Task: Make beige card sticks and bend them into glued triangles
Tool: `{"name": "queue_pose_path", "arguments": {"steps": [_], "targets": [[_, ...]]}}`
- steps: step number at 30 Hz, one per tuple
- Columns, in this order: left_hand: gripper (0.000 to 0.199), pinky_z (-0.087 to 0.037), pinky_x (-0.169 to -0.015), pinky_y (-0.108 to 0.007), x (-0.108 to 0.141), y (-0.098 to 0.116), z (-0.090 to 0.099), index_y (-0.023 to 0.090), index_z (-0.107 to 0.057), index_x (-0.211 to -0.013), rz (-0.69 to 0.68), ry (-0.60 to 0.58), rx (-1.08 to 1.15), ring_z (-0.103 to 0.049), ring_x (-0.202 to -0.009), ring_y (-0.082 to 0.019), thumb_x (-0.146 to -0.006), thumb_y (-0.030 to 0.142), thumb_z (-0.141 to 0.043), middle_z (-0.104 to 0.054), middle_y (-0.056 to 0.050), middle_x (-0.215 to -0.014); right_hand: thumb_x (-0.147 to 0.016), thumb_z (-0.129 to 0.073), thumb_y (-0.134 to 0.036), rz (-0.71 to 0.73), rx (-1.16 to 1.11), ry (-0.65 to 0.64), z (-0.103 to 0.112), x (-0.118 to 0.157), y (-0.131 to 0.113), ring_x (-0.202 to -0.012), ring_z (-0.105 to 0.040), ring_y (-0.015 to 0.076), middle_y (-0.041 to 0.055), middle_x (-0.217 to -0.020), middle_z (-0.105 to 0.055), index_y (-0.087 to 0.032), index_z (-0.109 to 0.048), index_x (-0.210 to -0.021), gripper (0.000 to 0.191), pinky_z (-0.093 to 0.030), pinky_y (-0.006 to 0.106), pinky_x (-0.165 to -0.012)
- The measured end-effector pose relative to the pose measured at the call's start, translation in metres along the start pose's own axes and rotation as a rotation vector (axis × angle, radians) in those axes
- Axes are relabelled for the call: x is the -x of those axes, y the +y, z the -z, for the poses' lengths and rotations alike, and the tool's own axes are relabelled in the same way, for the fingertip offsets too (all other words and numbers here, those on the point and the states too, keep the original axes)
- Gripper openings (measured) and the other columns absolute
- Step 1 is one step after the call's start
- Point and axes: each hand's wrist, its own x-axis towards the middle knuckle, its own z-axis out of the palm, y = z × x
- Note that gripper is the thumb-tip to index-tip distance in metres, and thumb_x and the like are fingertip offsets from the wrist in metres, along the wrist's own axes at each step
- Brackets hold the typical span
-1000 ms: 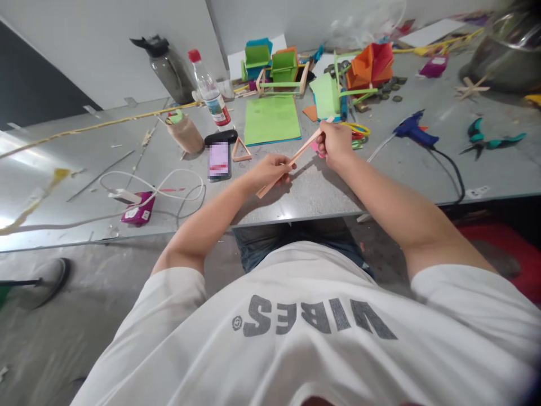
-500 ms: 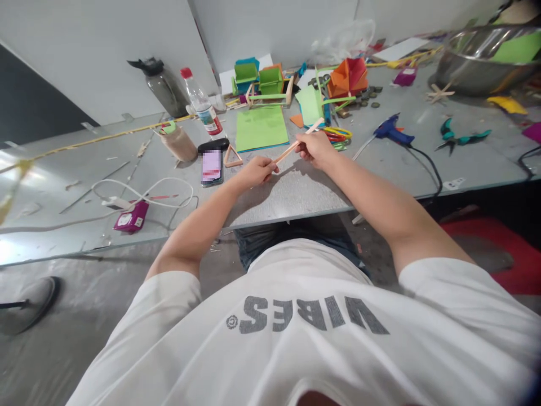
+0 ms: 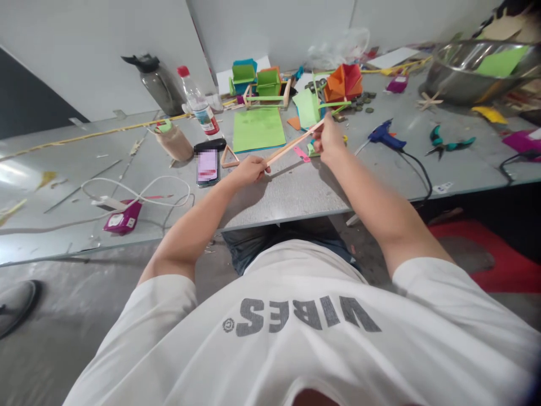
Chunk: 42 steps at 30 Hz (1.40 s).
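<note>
My left hand (image 3: pixel 252 170) is closed on the lower end of thin wooden sticks (image 3: pixel 291 145), held slantwise above the table. Up at their other end, my right hand (image 3: pixel 331 140) has its fingers closed round them. The sticks look like two lying close together, though I cannot be sure of the number. A small wooden triangle (image 3: pixel 229 157) lies just left of my left hand, beside a phone (image 3: pixel 207 166). Beneath the sticks is a pink piece (image 3: pixel 301 154) on the table. Green paper sheets (image 3: pixel 258 129) lie behind my hands.
Glue gun (image 3: pixel 386 134), pliers (image 3: pixel 448 141) and metal bowl (image 3: pixel 460 76) are on the right. Bottle (image 3: pixel 202 107), dark flask (image 3: pixel 158 84) and a cup (image 3: pixel 174 142) stand at the left. Folded paper models (image 3: pixel 344 83) sit at the back. A white cable (image 3: pixel 139 192) loops across the left.
My right hand has moved up and right, partly over the scissors, and more of the sticks' length shows between my hands. The pink piece has come into view.
</note>
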Motion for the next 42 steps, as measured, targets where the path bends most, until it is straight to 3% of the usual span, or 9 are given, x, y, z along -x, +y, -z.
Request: {"name": "queue_pose_path", "arguments": {"steps": [4,8,11,14,18,24,29,33,42], "targets": [[0.029,-0.034,-0.066,-0.030,-0.002,-0.001,-0.001,0.023,-0.068,-0.076,0.000,0.007,0.024,-0.044,-0.055,-0.014,-0.105,0.020,-0.069,-0.050,0.002,-0.059,-0.132,-0.034,-0.018,0.006,0.206,0.311,0.062,-0.014,-0.033,-0.053,-0.034,0.0068,-0.0106,-0.064,-0.043,-0.028,-0.048,-0.087,0.048,-0.036,0.031,-0.064],[0.029,-0.033,-0.068,-0.031,-0.003,-0.002,-0.006,0.023,-0.069,-0.077,0.023,0.018,0.019,-0.045,-0.058,-0.015,-0.105,0.017,-0.067,-0.051,0.002,-0.062,-0.115,-0.061,0.006,0.034,0.642,0.456,0.138,-0.009,-0.036,-0.088,-0.065,0.0109,0.0179,-0.114,-0.083,-0.012,-0.078,-0.104,0.027,-0.046,0.037,-0.091],[0.028,-0.032,-0.070,-0.033,-0.004,-0.003,-0.009,0.023,-0.069,-0.077,0.009,0.027,0.024,-0.044,-0.059,-0.016,-0.104,0.017,-0.066,-0.051,0.001,-0.063,-0.090,-0.081,0.020,-0.056,0.975,0.442,0.182,0.002,-0.019,-0.119,-0.075,0.0250,0.0440,-0.141,-0.078,0.000,-0.090,-0.125,0.041,-0.045,0.044,-0.103],[0.027,-0.031,-0.070,-0.033,-0.004,-0.003,-0.011,0.022,-0.070,-0.076,0.002,0.019,0.051,-0.043,-0.059,-0.016,-0.102,0.018,-0.069,-0.050,0.001,-0.062,-0.084,-0.088,0.017,-0.130,1.164,0.400,0.200,0.006,0.001,-0.124,-0.077,0.0341,0.0513,-0.143,-0.074,0.004,-0.085,-0.153,0.070,-0.045,0.047,-0.098],[0.029,-0.030,-0.069,-0.033,-0.003,-0.001,-0.011,0.022,-0.071,-0.075,0.013,0.012,0.059,-0.042,-0.057,-0.015,-0.103,0.018,-0.072,-0.049,0.001,-0.061,-0.088,-0.088,0.012,-0.136,1.254,0.393,0.193,-0.004,0.017,-0.125,-0.078,0.0361,0.0513,-0.136,-0.076,0.007,-0.079,-0.161,0.073,-0.043,0.049,-0.095],[0.033,-0.031,-0.069,-0.033,0.002,0.006,-0.010,0.022,-0.070,-0.078,0.024,0.030,0.039,-0.043,-0.058,-0.015,-0.111,0.018,-0.063,-0.050,0.001,-0.063,-0.096,-0.079,0.008,-0.083,1.188,0.450,0.174,-0.016,0.009,-0.127,-0.081,0.0389,0.0474,-0.131,-0.081,-0.001,-0.091,-0.127,0.034,-0.048,0.050,-0.099],[0.034,-0.035,-0.069,-0.034,0.004,0.009,-0.009,0.022,-0.069,-0.082,0.045,0.020,0.030,-0.047,-0.061,-0.017,-0.113,0.015,-0.055,-0.052,0.000,-0.064,-0.103,-0.064,0.005,0.179,0.969,0.557,0.148,-0.016,-0.021,-0.122,-0.077,0.0318,0.0253,-0.133,-0.084,-0.012,-0.083,-0.143,0.047,-0.052,0.043,-0.105],[0.034,-0.036,-0.070,-0.033,0.004,0.009,-0.008,0.022,-0.066,-0.083,0.038,0.042,0.024,-0.048,-0.062,-0.016,-0.113,0.015,-0.052,-0.051,-0.001,-0.066,-0.111,-0.067,-0.018,0.320,0.318,0.265,0.109,-0.018,-0.026,-0.069,-0.052,0.0193,-0.0026,-0.077,-0.056,-0.023,-0.076,-0.106,0.012,-0.049,0.035,-0.073],[0.031,-0.037,-0.069,-0.033,0.003,0.005,-0.011,0.024,-0.066,-0.088,0.053,0.034,-0.032,-0.049,-0.061,-0.017,-0.114,0.019,-0.050,-0.052,0.000,-0.064,-0.087,-0.080,-0.112,0.370,0.043,-0.256,0.061,-0.011,0.040,-0.054,-0.049,0.0151,-0.0023,-0.064,-0.052,-0.030,-0.069,-0.079,0.083,-0.043,0.032,-0.049]]}}
